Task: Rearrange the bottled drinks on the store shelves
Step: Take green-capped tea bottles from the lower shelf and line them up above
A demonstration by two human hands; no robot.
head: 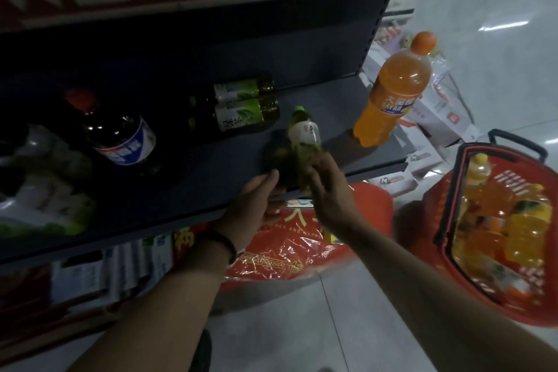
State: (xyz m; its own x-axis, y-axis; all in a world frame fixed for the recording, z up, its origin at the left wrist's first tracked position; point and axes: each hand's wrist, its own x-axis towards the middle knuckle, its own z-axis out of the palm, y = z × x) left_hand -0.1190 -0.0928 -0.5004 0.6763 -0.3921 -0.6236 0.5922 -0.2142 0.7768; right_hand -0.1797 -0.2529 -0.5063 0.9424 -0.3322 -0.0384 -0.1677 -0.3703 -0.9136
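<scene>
Open lane on the shelf (pixel 326 106) between the two lying tea bottles (pixel 241 106) and the orange bottle (pixel 392 90) at the right end. At the left, the cola bottle (pixel 120 136) and pale packs (pixel 45 178) block. The upper shelf (pixel 211 1) caps headroom; the green bottle (pixel 305 142) in the right hand (pixel 329 190) crowds the near edge.

The shelf (pixel 211 166) lies in deep shadow under the board (pixel 211 0) above it, so the dark bottle (pixel 120 136) at left is hard to read. The floor (pixel 498 24) at upper right is bright, with a glare streak, perhaps from a ceiling lamp; the orange bottle (pixel 392 90) catches that light. The green bottle (pixel 303 142) looks smeared. Wide-angle distortion bends the edges, and everything is soft.
</scene>
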